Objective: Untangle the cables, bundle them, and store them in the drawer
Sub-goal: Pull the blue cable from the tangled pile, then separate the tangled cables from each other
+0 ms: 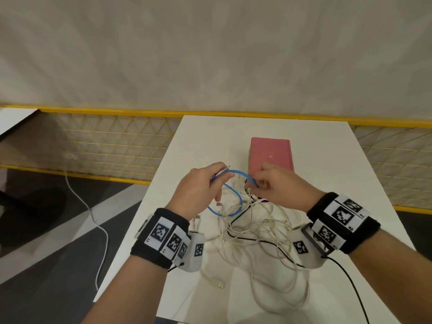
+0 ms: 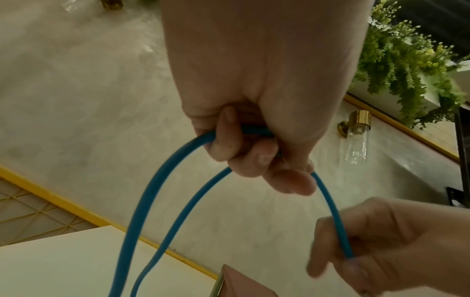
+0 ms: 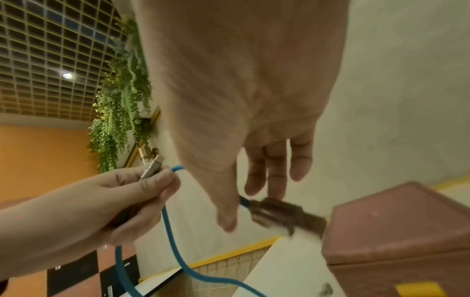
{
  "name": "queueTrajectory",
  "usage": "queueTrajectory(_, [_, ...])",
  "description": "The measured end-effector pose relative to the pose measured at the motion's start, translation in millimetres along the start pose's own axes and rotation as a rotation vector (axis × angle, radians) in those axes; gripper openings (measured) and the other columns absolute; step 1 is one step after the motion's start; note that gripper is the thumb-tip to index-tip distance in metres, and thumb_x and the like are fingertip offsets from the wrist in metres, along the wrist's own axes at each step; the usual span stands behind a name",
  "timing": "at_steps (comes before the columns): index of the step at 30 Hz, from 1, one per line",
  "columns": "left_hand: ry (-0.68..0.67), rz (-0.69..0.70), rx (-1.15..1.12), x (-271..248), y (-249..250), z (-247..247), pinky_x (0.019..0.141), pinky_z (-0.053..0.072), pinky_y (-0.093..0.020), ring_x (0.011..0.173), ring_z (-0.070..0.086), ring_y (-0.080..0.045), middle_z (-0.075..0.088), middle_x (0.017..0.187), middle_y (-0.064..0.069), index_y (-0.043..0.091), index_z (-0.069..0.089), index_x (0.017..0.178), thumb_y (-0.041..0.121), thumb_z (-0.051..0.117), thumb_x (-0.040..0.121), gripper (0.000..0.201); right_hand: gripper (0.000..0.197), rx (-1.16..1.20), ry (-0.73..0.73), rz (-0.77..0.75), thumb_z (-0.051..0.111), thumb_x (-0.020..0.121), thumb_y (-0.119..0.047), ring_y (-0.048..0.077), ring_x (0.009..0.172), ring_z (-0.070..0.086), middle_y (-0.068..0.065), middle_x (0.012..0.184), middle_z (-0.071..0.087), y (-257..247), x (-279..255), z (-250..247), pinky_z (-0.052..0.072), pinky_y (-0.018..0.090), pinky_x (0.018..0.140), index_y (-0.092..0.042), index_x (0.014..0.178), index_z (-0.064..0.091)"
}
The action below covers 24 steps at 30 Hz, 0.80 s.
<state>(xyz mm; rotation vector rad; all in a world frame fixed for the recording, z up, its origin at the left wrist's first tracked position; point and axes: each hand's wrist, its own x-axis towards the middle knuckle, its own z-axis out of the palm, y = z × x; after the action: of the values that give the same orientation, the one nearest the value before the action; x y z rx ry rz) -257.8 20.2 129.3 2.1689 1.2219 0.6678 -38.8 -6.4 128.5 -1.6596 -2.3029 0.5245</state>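
Both hands lift a blue cable over the tangle.

Low centre, white and black cables [image 1: 252, 232] lie tangled on the white table [image 1: 327, 174]. Above, left hand [image 1: 198, 185] grips the blue cable [image 1: 236, 202] coiled, its metal plug [image 1: 222, 171] protruding; right hand [image 1: 280, 183] pinches it, seemingly near the blurred far plug. Behind stands a closed pink box [image 1: 271, 153].

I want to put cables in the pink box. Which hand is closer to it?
The right hand. It sits just in front of the pink box, pinching the blue cable. The left hand grips the cable's other end, farther off to the left.
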Motion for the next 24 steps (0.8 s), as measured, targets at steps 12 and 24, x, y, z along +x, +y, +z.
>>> queueTrajectory(12, [0.177,-0.080,-0.320,-7,-15,-26,0.060,0.037,-0.016,0.060,0.039,-0.005,0.043,0.071,0.003,0.030,0.053,0.125,0.027,0.051,0.099,0.026,0.070,0.330,0.098,0.072,0.050,0.091,-0.004,0.030,0.122,0.055,0.019,0.134,0.054,-39,108,-25,0.045,0.044,0.103,-0.022,0.150,0.018])
queueTrajectory(24, [0.220,-0.154,-0.197,-22,-65,-21,0.081,0.050,-0.029,0.088,0.061,-0.013,0.067,0.096,-0.004,0.030,0.070,0.092,0.025,0.062,0.093,0.009,0.013,0.024,-0.332,0.030,0.052,0.086,-0.017,0.030,0.090,0.063,0.010,0.095,0.068,-75,71,110,0.043,0.032,0.068,-0.017,0.074,0.057])
